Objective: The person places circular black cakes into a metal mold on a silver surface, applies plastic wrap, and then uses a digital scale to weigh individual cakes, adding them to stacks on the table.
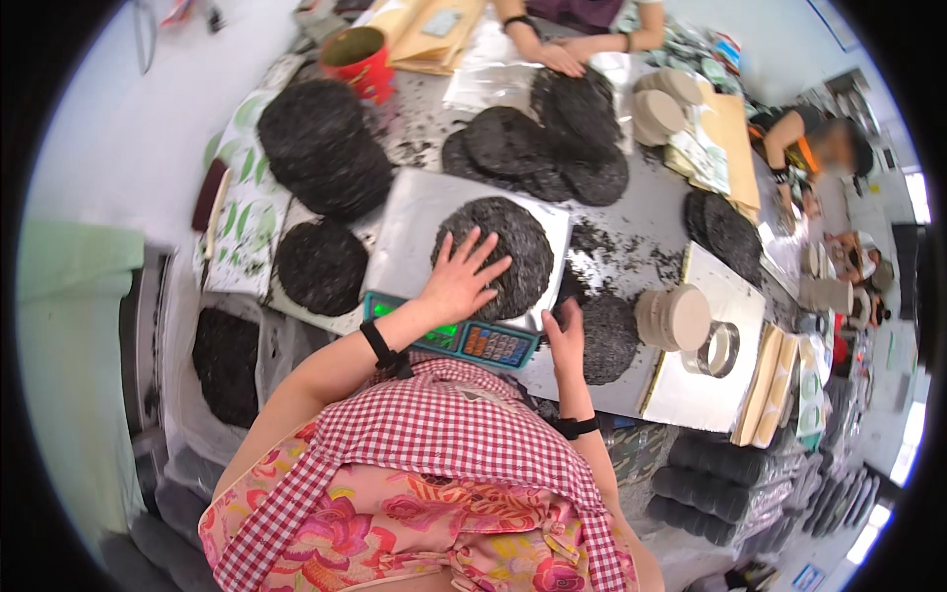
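A dark, rough, round tea cake lies on the silver platform of a digital scale. My left hand rests flat on that cake, its fingers spread. Along the near side of the scale runs a teal panel with a lit green display and keys. My right hand is just right of the scale, thumb and fingers apart, close to loose dark leaf. Beside it lies another dark tea cake. Part of its fingertips is hard to make out against the dark leaf.
Dark cakes are stacked at far left and far middle. A red bucket stands behind. Pale round blocks and a metal ring are at right. A co-worker's hands touch cakes across the table.
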Tool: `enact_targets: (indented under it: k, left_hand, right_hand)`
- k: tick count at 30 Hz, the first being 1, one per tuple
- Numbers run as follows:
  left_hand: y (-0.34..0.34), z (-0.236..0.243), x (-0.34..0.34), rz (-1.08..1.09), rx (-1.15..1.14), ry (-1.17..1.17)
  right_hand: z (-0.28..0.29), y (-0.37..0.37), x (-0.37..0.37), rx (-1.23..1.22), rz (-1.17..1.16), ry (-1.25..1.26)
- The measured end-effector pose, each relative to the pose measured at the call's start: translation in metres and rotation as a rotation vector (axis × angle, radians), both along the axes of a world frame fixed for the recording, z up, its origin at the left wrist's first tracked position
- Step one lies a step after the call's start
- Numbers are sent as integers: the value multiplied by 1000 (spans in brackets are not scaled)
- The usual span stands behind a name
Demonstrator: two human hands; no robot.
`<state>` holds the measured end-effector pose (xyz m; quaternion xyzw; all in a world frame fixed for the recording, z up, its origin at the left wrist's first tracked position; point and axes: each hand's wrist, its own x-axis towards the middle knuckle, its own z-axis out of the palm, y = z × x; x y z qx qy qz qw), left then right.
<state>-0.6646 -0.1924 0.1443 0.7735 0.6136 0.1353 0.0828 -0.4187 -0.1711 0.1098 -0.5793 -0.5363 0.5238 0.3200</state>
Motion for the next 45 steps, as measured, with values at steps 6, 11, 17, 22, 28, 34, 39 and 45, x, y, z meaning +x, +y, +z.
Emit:
enact_targets:
  k: [6, 11, 17, 22, 28, 34, 39, 45]
  left_hand:
    - [50, 2, 26, -31, -41, 23]
    - [48, 31, -12, 43, -153, -20]
    - [15, 37, -45, 182, 29, -273]
    - [6, 19, -38, 202, -12, -326]
    - [20, 3, -24, 191, -60, -230]
    - [42, 1, -3, 98, -56, -286]
    - [55, 3, 14, 81, -62, -101]
    - [134, -1, 36, 85, -151, -411]
  right_hand:
    - [-37, 47, 27, 25, -306, 249]
    - [-71, 163, 50, 429, 238, -464]
    - [-84, 206, 0, 229, 792, -851]
    - [-132, 175, 18, 537, 618, -688]
    - [29, 137, -17, 536, 218, -167]
    - [86, 103, -65, 756, 527, -452]
    - [38, 85, -11, 363, -61, -137]
    - [2, 151, -16, -198, -362, 534]
